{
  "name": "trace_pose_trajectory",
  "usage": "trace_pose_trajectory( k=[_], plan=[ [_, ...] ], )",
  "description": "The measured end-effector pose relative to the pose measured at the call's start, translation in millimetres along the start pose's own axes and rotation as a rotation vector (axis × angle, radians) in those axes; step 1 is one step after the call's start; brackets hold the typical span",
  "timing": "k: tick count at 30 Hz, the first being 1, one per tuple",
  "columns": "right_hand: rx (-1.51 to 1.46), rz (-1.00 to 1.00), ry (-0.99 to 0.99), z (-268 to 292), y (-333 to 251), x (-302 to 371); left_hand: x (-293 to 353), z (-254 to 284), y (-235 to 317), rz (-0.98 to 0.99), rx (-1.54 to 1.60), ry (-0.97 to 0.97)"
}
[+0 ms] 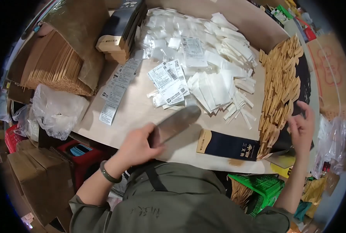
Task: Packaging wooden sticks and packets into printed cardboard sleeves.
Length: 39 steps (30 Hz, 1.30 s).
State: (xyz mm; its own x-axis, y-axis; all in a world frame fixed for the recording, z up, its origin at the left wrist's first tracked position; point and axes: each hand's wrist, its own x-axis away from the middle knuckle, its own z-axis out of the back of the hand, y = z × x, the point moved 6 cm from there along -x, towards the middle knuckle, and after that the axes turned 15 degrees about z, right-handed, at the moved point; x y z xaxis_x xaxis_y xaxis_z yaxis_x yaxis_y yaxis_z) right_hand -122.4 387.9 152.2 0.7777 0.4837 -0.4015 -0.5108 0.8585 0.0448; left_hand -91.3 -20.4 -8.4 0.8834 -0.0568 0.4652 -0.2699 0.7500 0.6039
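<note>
My left hand [138, 143], wearing a bracelet at the wrist, is closed on a long, flat, greyish strip with a rounded end [179, 123]; its kind is unclear. The strip is tilted up to the right above the table. Over on the right, my right hand [303, 126] is raised with thumb and forefinger apart and nothing visible between them. It is beside a long heap of flat wooden pieces with shaped ends [278, 83]. A dark blue and tan paper sleeve [228, 145] lies near the table's front edge, between my hands.
White packets [215, 87] and clear plastic ones are heaped at the back. Printed labels [168, 82] lie in front, with a label strip [116, 89] to the left. Stacked dark sleeves [122, 31], a carton of brown card [52, 62] and a plastic bag [56, 110] line the left side.
</note>
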Motion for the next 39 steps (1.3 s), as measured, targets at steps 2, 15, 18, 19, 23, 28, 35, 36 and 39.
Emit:
trace_pose_trajectory(
  k=[2, 15, 18, 19, 23, 28, 35, 36, 39],
  plan=[
    [-0.276, -0.391, -0.132, -46.4, 11.5, 56.3, 8.7, -38.3, 12.0, -0.017, 0.247, -0.392],
    [-0.443, -0.196, -0.451, -163.2, -170.2, 41.6, 6.8, -42.6, 19.4, -0.167, -0.150, 0.106],
    [-0.492, -0.267, -0.472, -176.7, -175.9, 41.1, 11.3, -43.2, 20.0, -0.196, -0.165, 0.117],
    [-0.564, -0.277, -0.356, -174.1, -176.4, 39.2, 12.4, -43.6, 18.8, -0.201, -0.185, 0.113],
    [-0.562, -0.322, -0.479, -184.4, -173.8, 39.5, 15.8, -36.6, 7.5, -0.222, -0.371, -0.020],
    [-0.725, -0.330, -0.317, -186.5, -204.6, 29.2, 3.5, -46.0, 26.9, -0.354, -0.382, -0.105],
    [-0.720, -0.465, -0.041, -161.1, -124.9, 33.2, -124.4, 35.1, 67.1, -0.135, 0.114, 0.419],
    [-0.671, -0.490, -0.031, -157.7, -108.3, 29.0, -148.6, 42.4, 83.1, -0.101, 0.075, 0.419],
    [-0.547, -0.457, 0.069, -151.5, -82.4, 17.6, -218.3, 36.8, 92.0, -0.004, 0.118, 0.337]
  ],
)
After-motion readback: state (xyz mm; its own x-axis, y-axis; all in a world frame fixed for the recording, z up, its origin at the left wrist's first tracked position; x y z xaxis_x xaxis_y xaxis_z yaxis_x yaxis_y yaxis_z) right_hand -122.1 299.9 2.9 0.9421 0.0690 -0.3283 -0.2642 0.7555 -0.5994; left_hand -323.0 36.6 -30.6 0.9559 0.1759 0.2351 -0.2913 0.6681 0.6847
